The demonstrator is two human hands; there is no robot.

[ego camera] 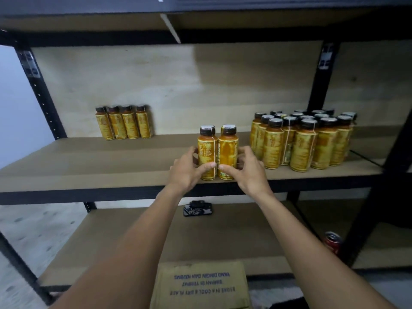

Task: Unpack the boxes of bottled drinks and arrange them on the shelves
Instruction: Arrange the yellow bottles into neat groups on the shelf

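- The pair of bottles (217, 150) stands upright near the front edge of the middle shelf (89, 166), side by side and touching; whether more stand hidden behind them I cannot tell.
- The left hand (186, 172) wraps the left bottle low on its body, thumb across the front; the right hand (248, 172) mirrors it on the right bottle; the hands are close together, clamped on the pair from either side.
- The bottles look full, so probably fairly heavy for their size; the walls seem stiff; the glossy yellow labels may be slippery, and if they are glass, a drop would be costly.
- Holding low on the bodies seems sound; squeezing inward keeps the two together; the dark caps offer a poorer hold.
- A thin pale thread runs down one bottle; it may bind them, though that is unclear.
- The front edge lies just below the hands, so a pull backward risks tipping the pair off.
- Open board stretches to the left and behind, up to the row of four (123, 123) against the back panel; the large cluster (305, 141) stands just beside the right hand, leaving little room there.
- Headroom under the upper shelf (223, 21) is generous.
- Below sit a cardboard box (200, 284), a phone (197, 208) and a red can (332, 241).
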